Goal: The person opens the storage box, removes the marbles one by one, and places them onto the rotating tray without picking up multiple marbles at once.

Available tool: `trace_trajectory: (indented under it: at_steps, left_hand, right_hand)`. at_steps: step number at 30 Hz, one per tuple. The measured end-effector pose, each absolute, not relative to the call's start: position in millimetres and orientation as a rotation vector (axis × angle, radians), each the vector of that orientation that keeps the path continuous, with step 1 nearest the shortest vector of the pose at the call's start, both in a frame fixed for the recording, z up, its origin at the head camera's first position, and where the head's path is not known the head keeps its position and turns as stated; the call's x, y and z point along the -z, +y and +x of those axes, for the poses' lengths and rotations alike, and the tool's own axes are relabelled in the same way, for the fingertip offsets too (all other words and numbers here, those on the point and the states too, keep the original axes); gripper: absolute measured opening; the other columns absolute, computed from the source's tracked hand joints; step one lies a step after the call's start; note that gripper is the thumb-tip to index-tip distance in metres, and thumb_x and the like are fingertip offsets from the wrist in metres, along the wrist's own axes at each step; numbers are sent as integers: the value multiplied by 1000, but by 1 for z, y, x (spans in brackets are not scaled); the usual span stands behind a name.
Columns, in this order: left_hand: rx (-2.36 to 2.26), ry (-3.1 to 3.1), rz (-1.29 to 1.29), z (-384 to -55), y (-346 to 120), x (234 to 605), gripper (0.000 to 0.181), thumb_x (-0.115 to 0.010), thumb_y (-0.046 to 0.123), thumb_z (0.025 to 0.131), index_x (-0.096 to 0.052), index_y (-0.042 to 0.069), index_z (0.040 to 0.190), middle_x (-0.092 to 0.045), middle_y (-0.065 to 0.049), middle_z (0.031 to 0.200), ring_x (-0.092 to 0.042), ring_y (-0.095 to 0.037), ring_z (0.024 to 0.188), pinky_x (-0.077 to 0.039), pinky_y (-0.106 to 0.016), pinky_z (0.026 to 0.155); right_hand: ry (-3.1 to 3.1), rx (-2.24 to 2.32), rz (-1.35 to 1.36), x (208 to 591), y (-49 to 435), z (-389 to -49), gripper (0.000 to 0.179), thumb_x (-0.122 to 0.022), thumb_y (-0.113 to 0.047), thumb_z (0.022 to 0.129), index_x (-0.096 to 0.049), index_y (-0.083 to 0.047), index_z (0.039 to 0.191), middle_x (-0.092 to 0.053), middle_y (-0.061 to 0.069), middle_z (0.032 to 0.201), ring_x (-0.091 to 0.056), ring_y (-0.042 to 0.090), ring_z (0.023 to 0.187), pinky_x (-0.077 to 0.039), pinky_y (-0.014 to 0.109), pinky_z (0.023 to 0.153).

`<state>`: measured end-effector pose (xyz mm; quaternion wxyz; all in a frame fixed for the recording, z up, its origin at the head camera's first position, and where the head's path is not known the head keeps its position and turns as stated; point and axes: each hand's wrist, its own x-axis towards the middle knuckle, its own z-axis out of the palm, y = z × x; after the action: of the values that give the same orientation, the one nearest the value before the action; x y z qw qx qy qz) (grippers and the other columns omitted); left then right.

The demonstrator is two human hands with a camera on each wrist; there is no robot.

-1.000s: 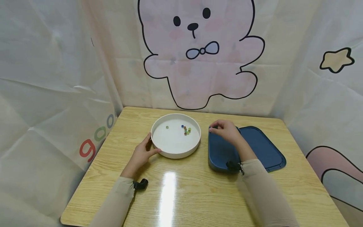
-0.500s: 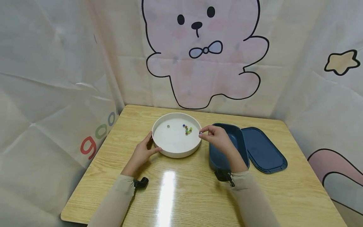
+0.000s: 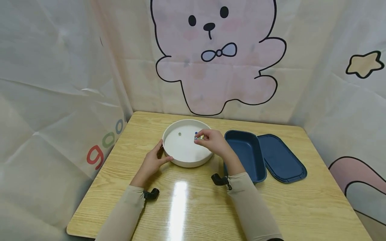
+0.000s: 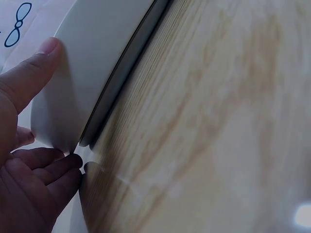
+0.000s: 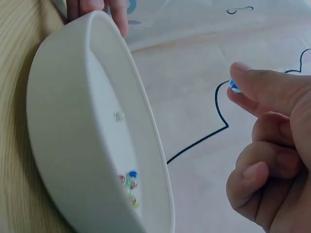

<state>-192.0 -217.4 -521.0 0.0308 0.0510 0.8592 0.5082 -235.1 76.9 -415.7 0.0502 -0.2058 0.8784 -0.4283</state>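
Observation:
Between thumb and index finger, my right hand [image 3: 213,142] pinches a blue-and-white marble [image 5: 234,86] above the round white dish [image 3: 184,152]. Its other fingers are curled under, as the right wrist view shows. Inside the dish lie a clustered group of small coloured marbles [image 5: 130,182], partly covered by the right hand in the head view. One greenish marble [image 3: 179,134] sits apart on the left side of the dish. My left hand [image 3: 152,163] holds the dish at its left front, thumb on the outer wall and fingertips low at its base.
A deep dark blue box [image 3: 258,157] stands right of the dish, its near left part behind the right forearm. Its flat blue lid [image 3: 283,159] lies against its right side. All rest on a wooden table [image 3: 304,207] with a patterned curtain [image 3: 132,87] behind.
My right hand has moved left from over the blue box to over the white dish, carrying the marble. The left hand stays on the dish.

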Motion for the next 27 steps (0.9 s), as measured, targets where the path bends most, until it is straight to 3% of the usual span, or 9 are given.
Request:
trace_trajectory:
  at_steps: [7, 18, 27]
  left_hand:
    - [-1578, 2648, 146, -191, -218, 520, 109, -74, 57, 74, -12, 23, 156, -24, 3, 158, -27, -16, 144, -31, -39, 116]
    - [-1587, 2653, 150, -191, -218, 520, 106, -75, 53, 76, -11, 25, 156, -26, -1, 158, -28, -17, 144, -30, -37, 117]
    - [-1565, 2666, 151, -190, -217, 520, 106, -76, 52, 76, -12, 24, 156, -24, 1, 158, -27, -17, 144, -28, -39, 117]
  right_hand:
    - [2772, 1084, -614, 413, 58, -248, 19, -69, -49, 85, -69, -33, 95, -52, 2, 68, -45, 18, 61, -40, 32, 53]
    - [2718, 999, -550, 407, 46, -267, 23, -68, -46, 88, -69, -29, 103, -63, 9, 77, -67, 27, 73, -49, 34, 56]
    - [2785, 900, -554, 401, 53, -264, 28, -65, -49, 89, -69, -29, 108, -58, 5, 74, -54, 20, 61, -43, 33, 52]
